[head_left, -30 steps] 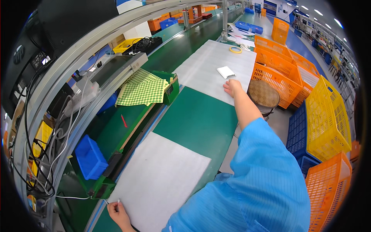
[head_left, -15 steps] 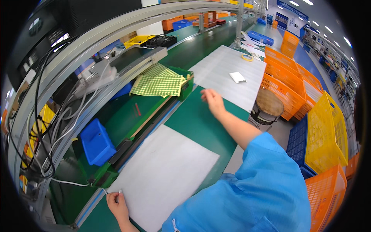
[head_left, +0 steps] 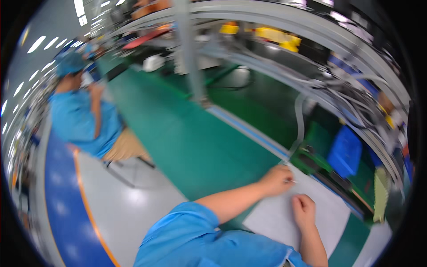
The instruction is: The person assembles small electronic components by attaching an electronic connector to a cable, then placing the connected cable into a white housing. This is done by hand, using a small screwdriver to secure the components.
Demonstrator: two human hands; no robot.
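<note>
A white sheet (head_left: 284,218) lies on the green table (head_left: 191,133) at the lower right. My left hand (head_left: 276,180) rests curled at the sheet's far corner, pinching it, with a thin pale tip sticking out past the fingers. My right hand (head_left: 304,210) sits just beside it on the sheet, closed in a loose fist with nothing visible in it. Both forearms come up from my blue sleeves at the lower edge. The picture is blurred.
A seated person in blue clothes and cap (head_left: 84,115) works at the left of the table. A blue bin (head_left: 344,151) and a yellow-green checked cloth (head_left: 380,191) sit at the right, under cables. A metal post (head_left: 189,53) stands on the table's far side.
The view has swung sharply to the left. My right hand has come back from the far end of the table and now rests on the white sheet next to my left hand.
</note>
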